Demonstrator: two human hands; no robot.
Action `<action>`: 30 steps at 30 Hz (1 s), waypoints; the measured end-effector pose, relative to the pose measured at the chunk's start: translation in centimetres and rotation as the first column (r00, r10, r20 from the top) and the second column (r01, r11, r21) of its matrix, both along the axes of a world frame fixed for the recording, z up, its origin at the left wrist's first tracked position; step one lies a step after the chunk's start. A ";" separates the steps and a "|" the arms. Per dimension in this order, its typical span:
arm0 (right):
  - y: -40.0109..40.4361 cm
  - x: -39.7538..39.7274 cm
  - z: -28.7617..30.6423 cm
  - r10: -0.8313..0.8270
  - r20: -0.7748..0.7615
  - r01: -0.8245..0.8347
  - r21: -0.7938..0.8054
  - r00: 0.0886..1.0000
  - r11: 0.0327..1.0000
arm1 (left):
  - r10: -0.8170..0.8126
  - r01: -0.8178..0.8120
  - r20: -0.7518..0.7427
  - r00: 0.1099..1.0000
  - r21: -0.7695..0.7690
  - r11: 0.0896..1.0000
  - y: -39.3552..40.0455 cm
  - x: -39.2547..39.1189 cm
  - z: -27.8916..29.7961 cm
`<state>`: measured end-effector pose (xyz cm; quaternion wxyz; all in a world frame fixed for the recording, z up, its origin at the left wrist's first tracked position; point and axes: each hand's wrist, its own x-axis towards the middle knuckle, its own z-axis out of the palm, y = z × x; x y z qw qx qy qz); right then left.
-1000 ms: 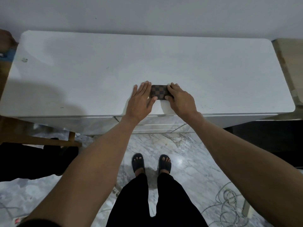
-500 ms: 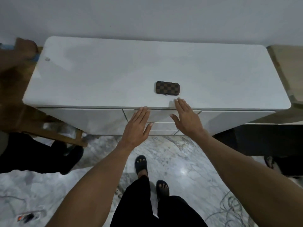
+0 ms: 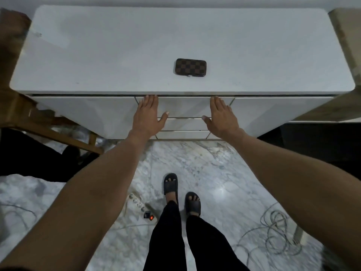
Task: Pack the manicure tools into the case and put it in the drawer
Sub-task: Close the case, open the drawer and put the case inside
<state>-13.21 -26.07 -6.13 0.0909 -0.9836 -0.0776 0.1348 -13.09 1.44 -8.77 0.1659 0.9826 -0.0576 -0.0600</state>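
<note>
The closed manicure case (image 3: 190, 67), brown with a checkered pattern, lies flat on the white cabinet top (image 3: 117, 51) near its front edge. Below it is the top middle drawer (image 3: 185, 107), closed. My left hand (image 3: 148, 116) lies flat on the drawer front's left side, fingertips at the gap under the cabinet top. My right hand (image 3: 220, 116) lies the same way on its right side. Both hands are empty, fingers extended, thumbs pointing inward. No loose manicure tools are visible.
Two more drawer fronts (image 3: 183, 124) sit below the top one. A wooden chair (image 3: 39, 122) stands at the left. On the marble floor lie a power strip (image 3: 140, 208) near my feet and a coil of cable (image 3: 277, 231) at the right.
Both hands let go of the case on the cabinet top and dropped to the front of the top middle drawer. The case stays where it was. I have stepped back.
</note>
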 end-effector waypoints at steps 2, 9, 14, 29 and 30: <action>0.0 0.9 -0.2 -0.006 -0.012 0.006 -0.032 1.000 0.999 | 0.008 -0.008 -0.010 1.000 0.003 1.000 0.2 0.3 0.1; 0.5 1.1 -1.5 -0.023 0.011 0.024 -0.060 1.000 0.998 | 0.000 0.000 0.029 1.000 0.008 1.000 0.9 0.4 0.5; 0.7 1.6 -0.5 -0.012 0.071 0.022 -0.133 0.997 0.991 | 0.050 -0.050 0.012 0.999 -0.003 0.999 0.0 0.2 1.6; 0.3 -6.6 -0.1 0.028 0.045 -0.024 -0.100 0.999 0.995 | 0.070 -0.070 -0.028 0.997 -0.011 0.997 -0.2 -7.5 1.2; 0.3 -7.5 -0.1 0.030 0.054 -0.025 -0.098 0.998 0.995 | 0.078 -0.078 -0.025 0.997 -0.011 0.997 -0.3 -8.3 1.1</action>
